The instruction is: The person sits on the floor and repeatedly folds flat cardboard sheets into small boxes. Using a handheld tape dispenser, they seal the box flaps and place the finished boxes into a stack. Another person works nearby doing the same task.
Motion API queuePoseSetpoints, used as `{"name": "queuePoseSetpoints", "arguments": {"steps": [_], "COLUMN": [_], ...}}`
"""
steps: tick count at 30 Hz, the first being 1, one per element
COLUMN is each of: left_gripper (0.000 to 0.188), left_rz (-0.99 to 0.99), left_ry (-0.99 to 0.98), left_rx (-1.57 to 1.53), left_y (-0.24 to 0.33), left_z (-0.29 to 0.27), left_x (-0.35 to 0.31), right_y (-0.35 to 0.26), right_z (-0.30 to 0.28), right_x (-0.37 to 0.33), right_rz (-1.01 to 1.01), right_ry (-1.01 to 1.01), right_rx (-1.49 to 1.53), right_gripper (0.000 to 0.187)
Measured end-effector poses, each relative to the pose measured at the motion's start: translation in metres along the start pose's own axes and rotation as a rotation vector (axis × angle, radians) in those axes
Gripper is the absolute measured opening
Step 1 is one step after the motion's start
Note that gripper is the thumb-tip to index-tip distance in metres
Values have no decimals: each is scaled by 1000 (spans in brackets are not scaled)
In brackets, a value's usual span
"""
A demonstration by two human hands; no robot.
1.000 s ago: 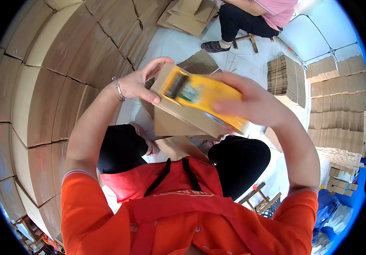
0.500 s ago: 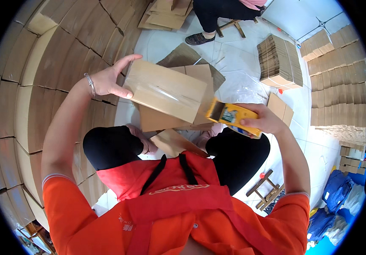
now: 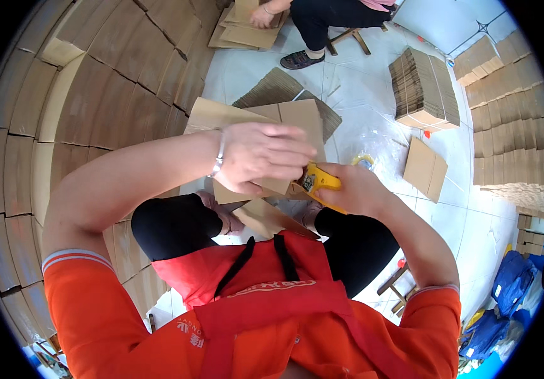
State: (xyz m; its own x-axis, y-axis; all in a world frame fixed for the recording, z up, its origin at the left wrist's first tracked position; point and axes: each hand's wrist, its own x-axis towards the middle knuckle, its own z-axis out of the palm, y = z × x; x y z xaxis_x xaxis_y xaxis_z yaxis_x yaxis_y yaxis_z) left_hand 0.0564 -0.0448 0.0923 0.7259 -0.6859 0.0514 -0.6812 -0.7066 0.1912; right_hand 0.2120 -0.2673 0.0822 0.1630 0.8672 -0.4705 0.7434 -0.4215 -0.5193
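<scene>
A tan cardboard box (image 3: 212, 115) stands between my knees, partly covered by my left forearm. My left hand (image 3: 265, 155) lies over its top with the fingers stretched out toward the right end. In my right hand (image 3: 359, 188) is a yellow tape dispenser (image 3: 318, 179), its head against or very close to the box's right end. Just beyond that hand a tape roll shows in part. My left fingers and the dispenser hide where tape meets the cardboard. Flat cardboard sheets (image 3: 303, 117) lie beneath the box.
Stacked cartons (image 3: 89, 101) form a wall on the left. A strapped bundle of flat cardboard (image 3: 424, 85) stands at the far right, near a loose cardboard piece (image 3: 424, 169). Another person's hand (image 3: 262, 16) touches cardboard at the top. A wooden stool (image 3: 398, 284) is by my right elbow.
My left hand has moved from the box's left end across its top to the right. The tape dispenser has shifted left and turned against the box end. The other person's hand has come into view.
</scene>
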Motion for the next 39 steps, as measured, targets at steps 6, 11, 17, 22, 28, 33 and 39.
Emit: {"name": "queuePoseSetpoints", "arguments": {"steps": [6,11,17,22,28,33,39], "left_gripper": [37,59,116,115,103,106,99], "left_rz": [-40,-68,-818,-1144,-1625,-2103,-2123], "left_ry": [-471,-848,-113,53,547,210,156], "left_rx": [80,289,16,68,1322,1338,1242], "left_y": [0,17,21,84,172,135,75], "left_z": [2,-13,-37,-71,-156,-136,-108], "left_x": [59,78,-60,-108,-173,-250,-272], "right_y": [4,13,23,16,-6,-24,-25], "right_z": [-23,-24,-16,-18,-26,-19,-6], "right_x": [-31,-43,-49,-42,-35,-14,-12], "right_rz": [65,66,111,79,76,-45,-29], "right_ry": [208,345,397,470,501,421,437], "right_rx": [89,400,688,710,724,859,829], "right_gripper": [56,57,52,50,44,50,48]}}
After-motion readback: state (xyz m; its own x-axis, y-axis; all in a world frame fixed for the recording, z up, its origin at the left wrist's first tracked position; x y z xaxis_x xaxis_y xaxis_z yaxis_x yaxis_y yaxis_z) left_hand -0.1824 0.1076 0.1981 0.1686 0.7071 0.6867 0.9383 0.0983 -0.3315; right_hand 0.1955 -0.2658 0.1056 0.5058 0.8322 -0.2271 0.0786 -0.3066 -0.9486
